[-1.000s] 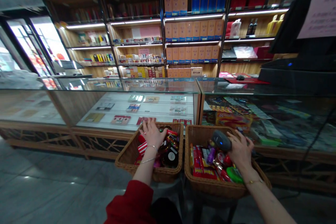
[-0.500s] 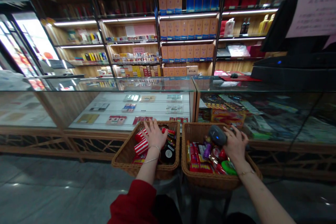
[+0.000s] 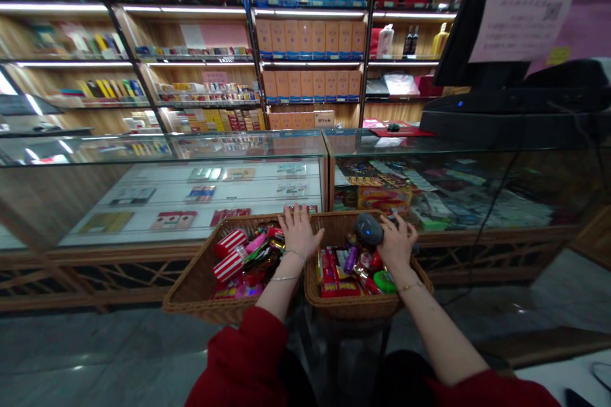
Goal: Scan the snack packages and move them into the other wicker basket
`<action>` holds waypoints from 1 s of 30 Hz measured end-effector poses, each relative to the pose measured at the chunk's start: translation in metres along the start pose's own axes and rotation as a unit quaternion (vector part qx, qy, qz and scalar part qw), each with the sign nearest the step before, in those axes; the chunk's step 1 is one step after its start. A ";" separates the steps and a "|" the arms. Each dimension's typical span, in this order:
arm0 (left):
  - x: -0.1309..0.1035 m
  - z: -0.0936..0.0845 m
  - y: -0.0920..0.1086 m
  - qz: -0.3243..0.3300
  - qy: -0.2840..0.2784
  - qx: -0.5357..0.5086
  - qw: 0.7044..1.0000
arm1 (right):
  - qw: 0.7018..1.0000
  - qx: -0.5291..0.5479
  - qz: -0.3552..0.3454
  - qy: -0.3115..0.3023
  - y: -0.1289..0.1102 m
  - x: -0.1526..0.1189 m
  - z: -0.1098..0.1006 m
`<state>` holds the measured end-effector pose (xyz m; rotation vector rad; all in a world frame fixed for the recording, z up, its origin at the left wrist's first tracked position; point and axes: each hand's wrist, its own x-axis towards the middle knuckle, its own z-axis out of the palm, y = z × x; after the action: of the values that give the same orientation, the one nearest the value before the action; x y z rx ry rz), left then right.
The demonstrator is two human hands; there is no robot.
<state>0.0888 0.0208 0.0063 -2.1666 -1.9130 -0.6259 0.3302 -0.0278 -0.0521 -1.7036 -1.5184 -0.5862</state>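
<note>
My left hand (image 3: 300,234) is open, fingers spread, over the right rim of the left wicker basket (image 3: 184,297); whether it touches the rim I cannot tell. Red-and-white striped packs (image 3: 230,265) and a pink item (image 3: 255,243) lie in that basket among other small packaged goods, partly behind my hand and wrist. With closed fingers my right hand (image 3: 398,243) grips a dark grey barcode scanner (image 3: 368,229) above the right wicker basket (image 3: 329,302). Under it are red packets (image 3: 331,267), a purple-wrapped item (image 3: 351,259) and a green round item (image 3: 383,281).
A glass display counter (image 3: 248,145) stands right behind the baskets. On its right end sit a monitor (image 3: 461,38) and a black base unit (image 3: 477,124); a black cable (image 3: 494,216) hangs in front. Shelves of boxes (image 3: 310,41) fill the back wall.
The view has shifted to the right. My left hand has moved from above the left basket's middle to its right rim, uncovering more goods. My right hand still holds the barcode scanner.
</note>
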 end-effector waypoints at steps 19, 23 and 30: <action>-0.002 0.069 0.068 0.150 -0.316 0.084 0.933 | 0.999 0.012 0.040 0.004 0.006 0.002 0.002; -0.005 0.085 0.072 0.142 -0.331 0.082 0.929 | 0.999 0.011 0.044 -0.002 0.005 0.003 0.000; -0.014 0.099 0.071 0.140 -0.365 0.069 0.918 | 0.998 0.028 0.052 0.005 0.005 0.004 0.000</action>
<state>0.1763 0.0372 -0.0789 -2.7325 -1.7690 0.4267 0.3356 -0.0251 -0.0503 -1.7223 -1.4179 -0.4930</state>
